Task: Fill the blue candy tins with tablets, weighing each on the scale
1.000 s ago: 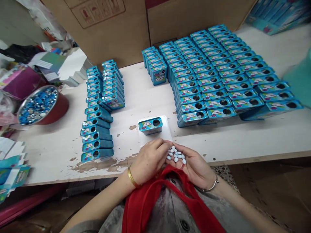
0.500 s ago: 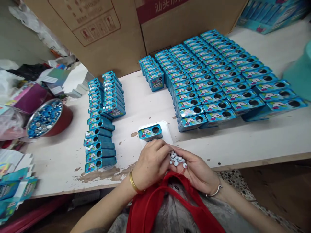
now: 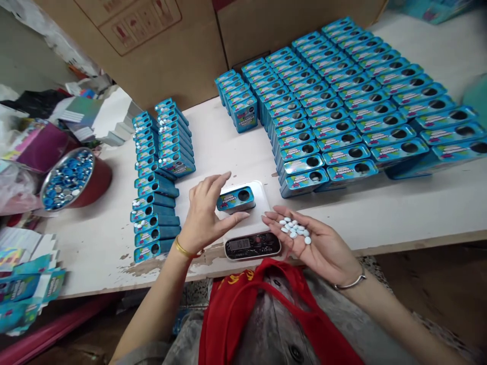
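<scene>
A blue candy tin (image 3: 231,201) with a round hole in its top stands on a white digital scale (image 3: 259,195), whose lit display faces me. Around the tin's left end, my left hand (image 3: 207,213) is open, thumb and fingers spread on either side. Whether it touches the tin I cannot tell. To the right of the scale my right hand (image 3: 323,248) lies palm up, slightly cupped, holding several small white candies (image 3: 294,227) in its palm.
Left of the scale, two rows of tins (image 3: 158,223) carry some white candies on top. Many tins (image 3: 323,116) fill the right side in rows. A red bowl (image 3: 101,177) of blue and silver caps sits farther left, near flat cartons (image 3: 26,289). Cardboard boxes (image 3: 182,66) stand behind.
My hands have parted. The left hand moved left to the tin and spread open; the right moved right with the candies. The scale's display has come into view.
</scene>
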Demonstrator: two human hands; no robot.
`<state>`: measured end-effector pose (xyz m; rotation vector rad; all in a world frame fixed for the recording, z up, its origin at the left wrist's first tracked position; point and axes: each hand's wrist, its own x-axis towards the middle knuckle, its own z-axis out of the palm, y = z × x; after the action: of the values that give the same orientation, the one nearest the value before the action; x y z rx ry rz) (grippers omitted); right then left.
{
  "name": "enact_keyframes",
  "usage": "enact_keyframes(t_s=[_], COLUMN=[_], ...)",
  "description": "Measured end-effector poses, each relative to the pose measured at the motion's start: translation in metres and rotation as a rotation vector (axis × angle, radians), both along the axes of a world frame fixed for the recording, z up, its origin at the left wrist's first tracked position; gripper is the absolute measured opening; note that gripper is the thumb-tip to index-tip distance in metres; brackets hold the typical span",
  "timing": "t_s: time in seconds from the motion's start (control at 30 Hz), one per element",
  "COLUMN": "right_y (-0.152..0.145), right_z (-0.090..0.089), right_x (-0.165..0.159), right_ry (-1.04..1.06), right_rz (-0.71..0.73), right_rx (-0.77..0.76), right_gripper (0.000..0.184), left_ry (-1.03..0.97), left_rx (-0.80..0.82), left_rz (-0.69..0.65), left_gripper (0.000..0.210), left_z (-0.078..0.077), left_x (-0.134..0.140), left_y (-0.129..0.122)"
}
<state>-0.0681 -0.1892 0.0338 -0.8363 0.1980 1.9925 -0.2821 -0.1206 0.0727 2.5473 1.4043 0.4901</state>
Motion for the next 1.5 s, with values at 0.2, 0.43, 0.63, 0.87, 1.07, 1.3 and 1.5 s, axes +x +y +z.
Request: enact_keyframes(t_s=[0.2, 0.43, 0.63, 0.87, 1.07, 1.3, 1.5], right_y=[-0.001, 0.000, 0.000, 0.000, 0.000, 0.002, 0.008], right_z=[-0.003, -0.008, -0.011, -0.010, -0.011, -0.010, -0.020], right_x=[0.015, 0.013, 0.014, 0.016, 0.015, 0.010, 0.000], right_ry=[-0.094, -0.113, -0.131, -0.146, -0.147, -0.115, 0.005], right_rz=[-0.057, -0.068, -0.079, -0.101, -0.098, -0.118, -0.095], right_rx=[-0.045, -0.047, -0.096, -0.106, -0.128, -0.160, -0.123], right_gripper=[0.032, 0.032, 0.033, 0.034, 0.033, 0.027, 0.022], left_ry=[-0.017, -0.272, -0.330, -0.311, -0.298, -0.065, 0.045], left_rx=[-0.112, 0.022, 0.077, 0.062, 0.038, -0.112, 0.015], left_rz=[-0.077, 0.020, 0.136, 0.119, 0.106, -0.104, -0.036], left_gripper=[0.039, 0.045, 0.023, 0.020, 0.018, 0.041, 0.031], left_z=[-0.016, -0.007, -0.002, -0.006, -0.008, -0.002, 0.002], left_x=[-0.008, -0.018, -0.033, -0.032, -0.032, -0.018, -0.003], left_y=[0.004, 0.009, 0.010, 0.008, 0.010, 0.006, 0.088])
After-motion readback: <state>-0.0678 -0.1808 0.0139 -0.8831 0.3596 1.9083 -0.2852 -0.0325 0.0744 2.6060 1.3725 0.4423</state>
